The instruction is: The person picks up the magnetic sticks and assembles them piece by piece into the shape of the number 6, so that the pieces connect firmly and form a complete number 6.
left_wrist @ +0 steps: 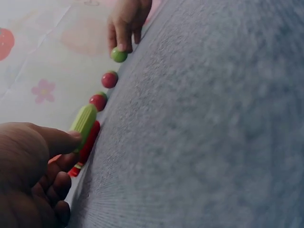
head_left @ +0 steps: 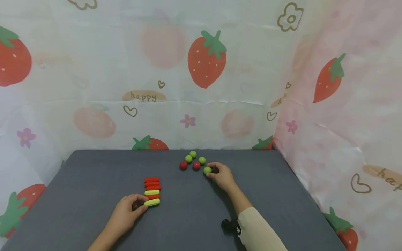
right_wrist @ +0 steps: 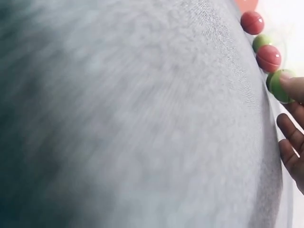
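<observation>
My left hand (head_left: 126,213) pinches a yellow-green ridged stick (head_left: 152,202) between thumb and fingers, at the near end of a column of short sticks. Just beyond it lie a red stick (head_left: 153,197), another yellow-green stick (head_left: 152,192) and several more red sticks (head_left: 152,183). My right hand (head_left: 223,177) pinches a green ball (head_left: 207,170) with thumb and index finger, its other fingers loosely bent in the right wrist view. Beside that ball sit two red balls, one nearer (head_left: 196,166) and one farther left (head_left: 183,165). Behind these are three green balls (head_left: 188,159).
A dark grey cloth (head_left: 188,223) covers the table. Strawberry-printed curtains (head_left: 204,115) stand behind and at both sides. A black device (head_left: 229,226) is worn at the right wrist, by a pale sleeve (head_left: 259,228).
</observation>
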Available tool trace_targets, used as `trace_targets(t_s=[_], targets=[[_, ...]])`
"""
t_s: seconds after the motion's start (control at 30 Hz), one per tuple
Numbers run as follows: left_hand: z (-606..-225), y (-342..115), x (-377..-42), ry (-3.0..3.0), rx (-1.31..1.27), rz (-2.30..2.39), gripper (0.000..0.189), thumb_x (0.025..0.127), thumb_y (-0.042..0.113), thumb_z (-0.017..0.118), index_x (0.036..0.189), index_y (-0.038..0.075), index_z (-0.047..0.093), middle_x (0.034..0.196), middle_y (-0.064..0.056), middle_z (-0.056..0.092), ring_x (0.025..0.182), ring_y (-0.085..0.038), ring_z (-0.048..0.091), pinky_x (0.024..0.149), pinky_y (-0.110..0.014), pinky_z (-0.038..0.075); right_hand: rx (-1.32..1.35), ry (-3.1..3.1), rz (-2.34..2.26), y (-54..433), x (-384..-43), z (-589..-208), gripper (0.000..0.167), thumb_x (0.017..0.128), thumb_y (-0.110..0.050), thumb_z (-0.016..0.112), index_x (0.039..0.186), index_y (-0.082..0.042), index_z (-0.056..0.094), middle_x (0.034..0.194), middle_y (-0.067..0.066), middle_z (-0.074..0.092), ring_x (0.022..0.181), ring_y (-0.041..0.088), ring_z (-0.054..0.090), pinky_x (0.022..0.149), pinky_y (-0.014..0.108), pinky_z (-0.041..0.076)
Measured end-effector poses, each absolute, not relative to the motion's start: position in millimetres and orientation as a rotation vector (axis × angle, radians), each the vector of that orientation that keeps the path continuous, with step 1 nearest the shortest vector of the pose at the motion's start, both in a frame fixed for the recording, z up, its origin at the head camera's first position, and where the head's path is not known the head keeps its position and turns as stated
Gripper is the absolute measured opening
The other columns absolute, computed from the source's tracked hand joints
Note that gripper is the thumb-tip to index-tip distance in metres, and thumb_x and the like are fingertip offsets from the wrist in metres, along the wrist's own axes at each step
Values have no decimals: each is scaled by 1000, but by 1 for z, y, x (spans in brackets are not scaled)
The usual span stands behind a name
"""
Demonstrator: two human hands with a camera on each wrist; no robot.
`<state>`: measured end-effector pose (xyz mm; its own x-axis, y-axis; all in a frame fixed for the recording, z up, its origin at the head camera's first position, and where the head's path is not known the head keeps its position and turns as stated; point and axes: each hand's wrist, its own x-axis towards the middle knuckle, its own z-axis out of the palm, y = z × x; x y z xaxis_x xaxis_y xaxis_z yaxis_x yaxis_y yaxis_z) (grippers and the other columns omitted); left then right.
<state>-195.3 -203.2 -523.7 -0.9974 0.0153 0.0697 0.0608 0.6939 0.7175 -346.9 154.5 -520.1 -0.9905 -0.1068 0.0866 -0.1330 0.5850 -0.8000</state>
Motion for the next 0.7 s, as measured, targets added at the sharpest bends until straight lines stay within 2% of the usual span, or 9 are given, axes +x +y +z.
trace_targets(t_s=[0.27,0.7], targets=[[-519,-199,-201,-2804,-123,-1157,18,91,17,78,108,15,74,85,3,60,81,-17,46,71,-31,38,244,-2790,1356,158,-335,-510,38,89,-21,81,126,-18,71,118,2,71,108,23,66,87,42,54],[-498,-183,-216,-2770,-190,-1201,17,91,18,78,108,18,74,93,5,67,84,-15,50,72,-31,43,312,-2801,1325,153,-306,-499,37,90,-23,81,125,-19,72,113,-2,71,106,21,64,82,39,53]])
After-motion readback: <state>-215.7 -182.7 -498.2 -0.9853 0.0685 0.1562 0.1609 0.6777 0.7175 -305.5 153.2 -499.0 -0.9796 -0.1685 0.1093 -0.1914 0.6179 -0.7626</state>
